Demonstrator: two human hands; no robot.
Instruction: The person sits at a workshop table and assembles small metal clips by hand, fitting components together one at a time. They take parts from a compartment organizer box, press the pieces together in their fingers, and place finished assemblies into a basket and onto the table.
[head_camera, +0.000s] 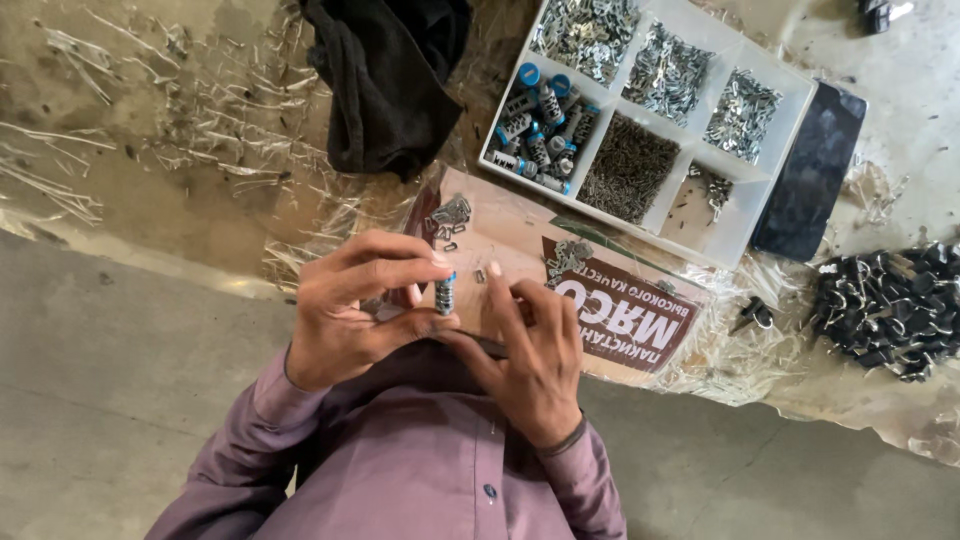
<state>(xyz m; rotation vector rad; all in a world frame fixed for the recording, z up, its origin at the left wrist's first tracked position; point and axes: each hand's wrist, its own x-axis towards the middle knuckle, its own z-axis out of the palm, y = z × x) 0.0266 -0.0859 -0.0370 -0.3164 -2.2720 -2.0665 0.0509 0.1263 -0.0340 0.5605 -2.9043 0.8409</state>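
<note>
Head view: looks down on a worktable covered in clear plastic film, person in a mauve shirt at bottom centre.
Table: fills upper two thirds of frame, dirty, littered with thin wire offcuts at upper left.
Black cloth: bunched, top centre, left of the tray.
Parts tray: white, divided, upper right, tilted in frame; top compartments hold shiny metal bits, left compartment blue-capped cylinders, middle one dark fine pieces.
Dark flat slab: lies against the tray's right edge.
Printed card: centre, under the hands, brown patch with white lettering; small metal clusters lie on it.
Black parts heap: right edge, mid height, apart from the tray.
Left hand: centre left, curled, thumb and forefinger clamped on a small cylinder.
Right hand: centre, just beside the left hand, fingertips touching near it; whether it grips anything cannot be told.
Small cylinder: upright, blue band on top, between the left fingertips, above the card.
</note>
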